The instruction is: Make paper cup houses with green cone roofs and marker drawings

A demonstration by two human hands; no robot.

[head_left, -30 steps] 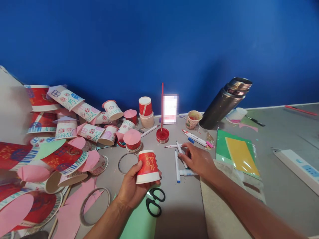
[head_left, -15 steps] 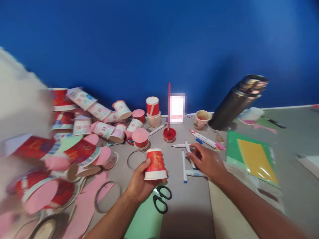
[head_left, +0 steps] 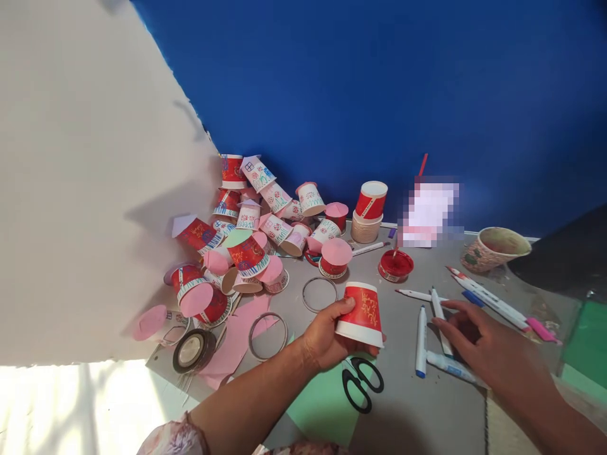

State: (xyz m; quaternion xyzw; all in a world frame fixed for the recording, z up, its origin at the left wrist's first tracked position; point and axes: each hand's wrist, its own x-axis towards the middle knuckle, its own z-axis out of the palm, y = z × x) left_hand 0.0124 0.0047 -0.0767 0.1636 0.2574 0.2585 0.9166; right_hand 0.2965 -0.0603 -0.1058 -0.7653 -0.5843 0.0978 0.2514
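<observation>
In the middle of the head view, my left hand [head_left: 327,335] grips a red paper cup [head_left: 363,309] with gold print, its white rim facing down. My thumb lies on the cup's left side and the other fingers go behind and under it. To the right, my right hand [head_left: 478,338] has its thumb and forefinger closed at a white marker [head_left: 441,325] on the table. Beside that marker lie a blue-tipped marker [head_left: 421,344] and a glue tube [head_left: 448,365]. Black-handled scissors [head_left: 363,385] rest below the cup on green paper [head_left: 327,407].
Decorated paper cups [head_left: 249,253] are heaped on the left near tape rolls [head_left: 268,336] and pink paper [head_left: 237,335]. At the back stand stacked cups [head_left: 367,218], a red pot [head_left: 396,266] and a stained cup [head_left: 496,249]. More markers [head_left: 493,300] lie right, before a dark bottle [head_left: 564,265].
The view has turned left, so things appear further right and more white wall shows. The left hand still holds the cup; the right hand stays at the same marker.
</observation>
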